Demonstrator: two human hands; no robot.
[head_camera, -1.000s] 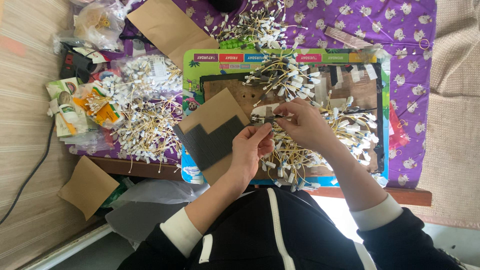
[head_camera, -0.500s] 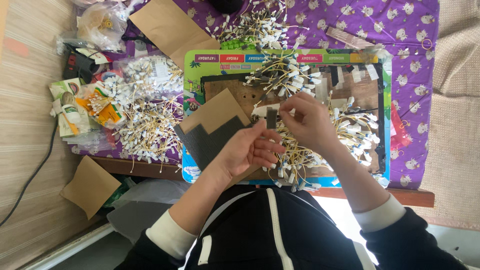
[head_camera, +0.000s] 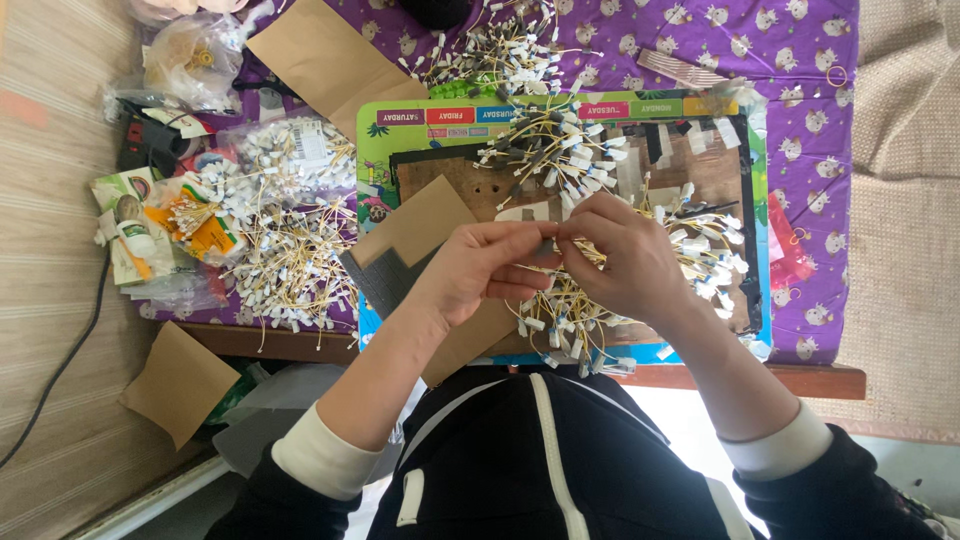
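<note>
My left hand (head_camera: 480, 272) and my right hand (head_camera: 620, 258) meet fingertip to fingertip over a brown work board (head_camera: 450, 185). Both pinch one small dark piece with a thin yellow wire (head_camera: 548, 248) between them. Under my right hand lies a heap of yellow wires with white tags (head_camera: 570, 320). A second heap (head_camera: 550, 155) rests on the board's far side. A brown and grey card sheet (head_camera: 405, 245) lies beneath my left wrist.
A colourful placemat (head_camera: 420, 115) sits under the board on a purple patterned cloth (head_camera: 800, 120). More tagged wires (head_camera: 290, 260) are piled at the left beside plastic bags and packets (head_camera: 150, 220). Brown card pieces (head_camera: 180, 380) lie on the floor.
My left hand has risen from the card sheet to meet my right hand, and both now pinch the same small piece.
</note>
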